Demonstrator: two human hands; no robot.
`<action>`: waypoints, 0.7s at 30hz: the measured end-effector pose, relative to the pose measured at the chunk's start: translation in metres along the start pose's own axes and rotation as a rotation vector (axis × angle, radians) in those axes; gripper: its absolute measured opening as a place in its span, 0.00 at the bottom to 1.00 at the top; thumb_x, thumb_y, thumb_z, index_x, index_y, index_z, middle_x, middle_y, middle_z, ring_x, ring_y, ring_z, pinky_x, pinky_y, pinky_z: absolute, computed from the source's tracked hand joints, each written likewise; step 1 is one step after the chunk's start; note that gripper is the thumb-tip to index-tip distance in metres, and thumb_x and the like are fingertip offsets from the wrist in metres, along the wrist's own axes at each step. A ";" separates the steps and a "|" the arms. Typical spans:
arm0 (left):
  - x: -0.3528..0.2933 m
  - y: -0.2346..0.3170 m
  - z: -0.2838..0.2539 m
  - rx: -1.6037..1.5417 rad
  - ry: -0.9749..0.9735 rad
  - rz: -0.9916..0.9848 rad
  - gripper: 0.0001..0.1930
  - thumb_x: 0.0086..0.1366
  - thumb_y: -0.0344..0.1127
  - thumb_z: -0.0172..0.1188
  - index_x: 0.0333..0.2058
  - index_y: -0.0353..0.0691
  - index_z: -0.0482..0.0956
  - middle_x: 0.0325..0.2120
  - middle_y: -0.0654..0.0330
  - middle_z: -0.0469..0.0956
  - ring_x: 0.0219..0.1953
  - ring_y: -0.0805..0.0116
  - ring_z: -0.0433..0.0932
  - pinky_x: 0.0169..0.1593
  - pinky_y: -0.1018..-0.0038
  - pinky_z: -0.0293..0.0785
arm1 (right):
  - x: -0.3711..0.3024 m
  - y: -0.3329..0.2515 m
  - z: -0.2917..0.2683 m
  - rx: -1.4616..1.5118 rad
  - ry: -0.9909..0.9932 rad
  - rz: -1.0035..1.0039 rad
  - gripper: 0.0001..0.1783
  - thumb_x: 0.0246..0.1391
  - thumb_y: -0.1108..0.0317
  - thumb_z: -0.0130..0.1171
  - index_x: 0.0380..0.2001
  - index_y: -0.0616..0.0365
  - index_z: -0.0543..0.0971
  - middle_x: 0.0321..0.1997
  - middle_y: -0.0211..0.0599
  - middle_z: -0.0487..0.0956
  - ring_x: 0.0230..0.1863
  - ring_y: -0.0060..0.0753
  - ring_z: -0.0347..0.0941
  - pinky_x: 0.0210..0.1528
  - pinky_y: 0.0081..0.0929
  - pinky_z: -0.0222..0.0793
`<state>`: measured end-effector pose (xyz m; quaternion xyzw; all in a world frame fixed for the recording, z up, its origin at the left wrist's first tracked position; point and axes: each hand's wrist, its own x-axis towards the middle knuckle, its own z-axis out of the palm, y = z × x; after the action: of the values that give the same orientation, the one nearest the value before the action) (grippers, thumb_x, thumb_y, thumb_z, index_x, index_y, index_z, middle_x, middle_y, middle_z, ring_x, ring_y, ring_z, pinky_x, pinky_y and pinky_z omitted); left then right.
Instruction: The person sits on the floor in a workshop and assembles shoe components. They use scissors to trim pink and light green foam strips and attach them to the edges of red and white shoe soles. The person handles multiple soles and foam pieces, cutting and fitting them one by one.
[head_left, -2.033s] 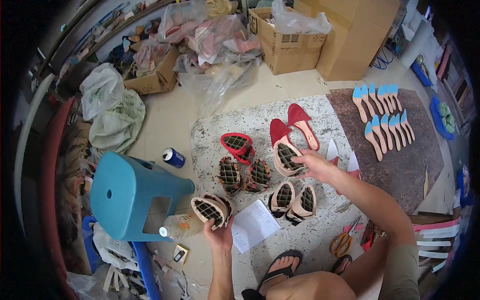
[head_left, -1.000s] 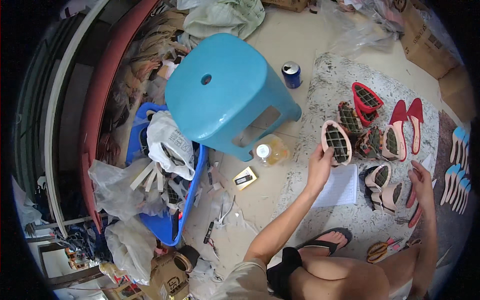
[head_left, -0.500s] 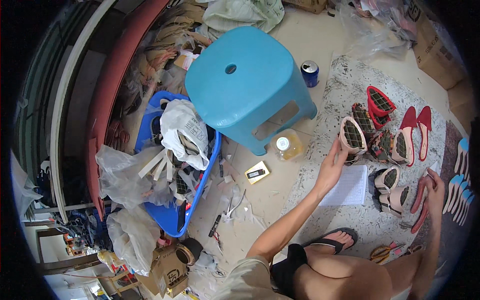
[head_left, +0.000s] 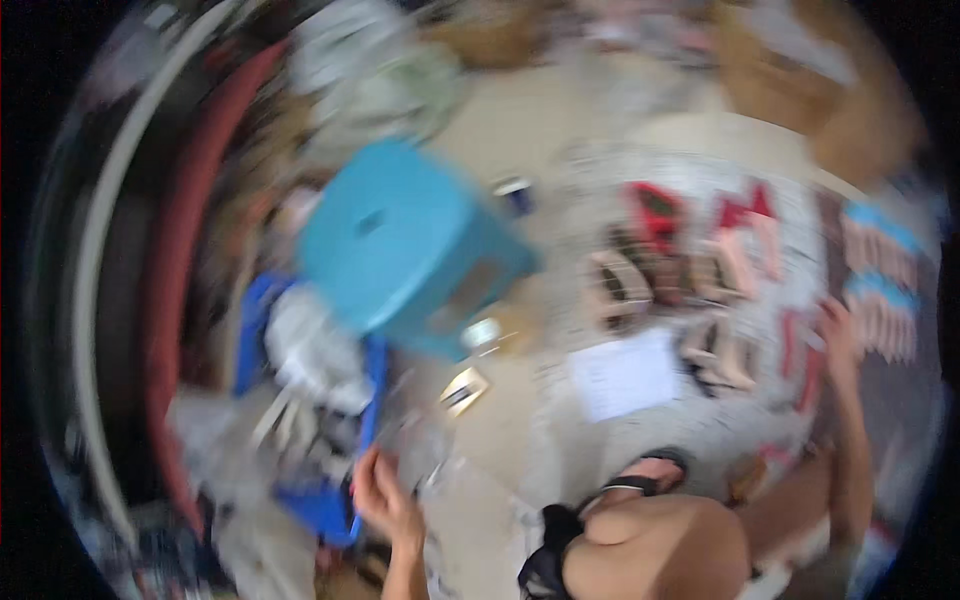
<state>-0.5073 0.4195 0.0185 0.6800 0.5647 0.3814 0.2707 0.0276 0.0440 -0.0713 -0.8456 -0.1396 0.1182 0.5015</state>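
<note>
pale floor (head_left: 500,110), blurred throughout, extends down the centre of the frame to a speckled sheet (head_left: 720,425) at centre right. at lower left, a blue bin (head_left: 315,510) contains a white plastic bag (head_left: 315,350), pale strips (head_left: 290,420) and darker pieces too blurred to identify; clear plastic (head_left: 215,430) spreads across its left side. a white-capped bottle (head_left: 515,330) with yellowish contents is just beside the blue stool (head_left: 390,240), left of centre. left hand (head_left: 388,505): at the bin's right edge, forearm rising from the lower edge, fingers slightly bent toward the upper left; whether its grip is empty or holding cannot be told. right hand (head_left: 840,335): at centre right, forearm nearly vertical, fingers toward the upper left, beside red strips (head_left: 812,375) on the sheet; contact and the state of this grip cannot be told.
</note>
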 end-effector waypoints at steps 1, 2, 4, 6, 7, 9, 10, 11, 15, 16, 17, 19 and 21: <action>-0.017 0.005 0.011 -0.076 -0.073 -0.032 0.10 0.69 0.27 0.52 0.44 0.29 0.78 0.33 0.60 0.77 0.35 0.74 0.75 0.41 0.78 0.73 | 0.000 -0.034 0.007 -0.106 -0.027 -0.026 0.12 0.59 0.67 0.52 0.39 0.66 0.76 0.35 0.40 0.80 0.37 0.29 0.77 0.41 0.27 0.73; -0.034 0.002 0.025 -0.122 -0.180 -0.060 0.11 0.71 0.30 0.51 0.45 0.30 0.76 0.33 0.63 0.75 0.31 0.75 0.70 0.36 0.78 0.68 | 0.002 -0.071 0.012 -0.216 -0.051 -0.063 0.11 0.57 0.67 0.52 0.29 0.64 0.78 0.26 0.39 0.80 0.29 0.29 0.78 0.34 0.28 0.73; -0.064 0.009 0.057 -0.391 -0.437 -0.046 0.11 0.70 0.29 0.52 0.47 0.28 0.75 0.36 0.59 0.77 0.34 0.73 0.73 0.39 0.77 0.71 | -0.010 -0.107 0.007 -0.060 -0.045 0.101 0.17 0.59 0.62 0.54 0.20 0.60 0.78 0.13 0.34 0.72 0.16 0.27 0.72 0.23 0.31 0.69; -0.097 0.039 0.082 -0.311 -0.727 -0.087 0.15 0.71 0.35 0.50 0.45 0.29 0.78 0.29 0.53 0.77 0.30 0.63 0.73 0.42 0.67 0.73 | -0.027 -0.123 -0.019 -0.369 0.031 -0.085 0.22 0.60 0.55 0.56 0.18 0.60 0.79 0.09 0.37 0.72 0.12 0.30 0.71 0.21 0.34 0.69; -0.117 0.047 0.097 -0.339 -0.843 -0.216 0.14 0.71 0.34 0.50 0.45 0.28 0.78 0.27 0.56 0.75 0.31 0.65 0.72 0.43 0.67 0.72 | -0.049 -0.121 -0.045 -0.403 0.090 -0.172 0.22 0.59 0.56 0.57 0.19 0.63 0.78 0.12 0.45 0.74 0.16 0.42 0.73 0.26 0.38 0.70; -0.147 0.056 0.118 -0.418 -1.119 -0.018 0.18 0.71 0.38 0.52 0.49 0.28 0.76 0.33 0.51 0.79 0.35 0.62 0.76 0.45 0.66 0.74 | -0.106 -0.086 -0.114 -0.666 0.214 -0.008 0.18 0.57 0.58 0.57 0.24 0.63 0.79 0.21 0.52 0.78 0.25 0.53 0.76 0.32 0.42 0.72; -0.152 0.066 0.125 -0.418 -1.219 0.066 0.18 0.71 0.38 0.52 0.49 0.28 0.76 0.33 0.51 0.79 0.35 0.61 0.77 0.45 0.66 0.74 | -0.138 -0.070 -0.135 -0.659 0.298 0.018 0.17 0.56 0.58 0.57 0.25 0.62 0.80 0.23 0.52 0.78 0.27 0.54 0.77 0.33 0.43 0.72; -0.161 0.078 0.140 -0.419 -1.305 0.129 0.17 0.71 0.38 0.52 0.49 0.28 0.76 0.33 0.51 0.79 0.35 0.61 0.77 0.45 0.65 0.74 | -0.169 -0.057 -0.158 -0.657 0.377 0.040 0.16 0.56 0.58 0.57 0.27 0.62 0.80 0.25 0.53 0.79 0.28 0.55 0.77 0.34 0.44 0.73; -0.203 0.129 0.191 -0.366 -1.558 0.324 0.17 0.71 0.38 0.52 0.49 0.28 0.76 0.33 0.51 0.79 0.35 0.61 0.77 0.45 0.65 0.74 | -0.295 -0.010 -0.229 -0.653 0.587 0.374 0.13 0.56 0.60 0.58 0.32 0.60 0.82 0.27 0.52 0.80 0.32 0.53 0.79 0.37 0.45 0.73; -0.212 0.140 0.203 -0.366 -1.605 0.357 0.17 0.71 0.38 0.52 0.49 0.29 0.76 0.33 0.51 0.79 0.35 0.61 0.77 0.45 0.65 0.74 | -0.324 -0.007 -0.241 -0.640 0.667 0.388 0.13 0.56 0.60 0.58 0.32 0.60 0.82 0.27 0.52 0.80 0.32 0.53 0.79 0.37 0.45 0.73; -0.222 0.153 0.214 -0.364 -1.637 0.399 0.17 0.71 0.38 0.52 0.49 0.29 0.76 0.33 0.51 0.79 0.35 0.61 0.77 0.45 0.65 0.74 | -0.341 -0.005 -0.252 -0.644 0.721 0.433 0.13 0.56 0.60 0.58 0.32 0.60 0.82 0.27 0.51 0.81 0.32 0.53 0.79 0.37 0.45 0.73; -0.244 0.176 0.237 -0.343 -1.676 0.478 0.17 0.71 0.38 0.52 0.49 0.29 0.76 0.33 0.51 0.79 0.35 0.60 0.77 0.45 0.65 0.74 | -0.363 0.002 -0.268 -0.643 0.811 0.521 0.13 0.56 0.61 0.59 0.32 0.60 0.83 0.28 0.51 0.81 0.32 0.53 0.80 0.37 0.44 0.74; -0.275 0.198 0.252 -0.327 -1.715 0.547 0.17 0.71 0.38 0.52 0.49 0.29 0.76 0.33 0.50 0.79 0.35 0.60 0.77 0.44 0.65 0.74 | -0.392 0.009 -0.293 -0.640 0.909 0.580 0.15 0.57 0.59 0.59 0.30 0.61 0.82 0.26 0.51 0.80 0.30 0.53 0.79 0.36 0.44 0.74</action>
<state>-0.2081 0.1241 -0.0232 0.7936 -0.0716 -0.1283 0.5904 -0.2372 -0.3377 0.0819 -0.9232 0.2943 -0.1695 0.1802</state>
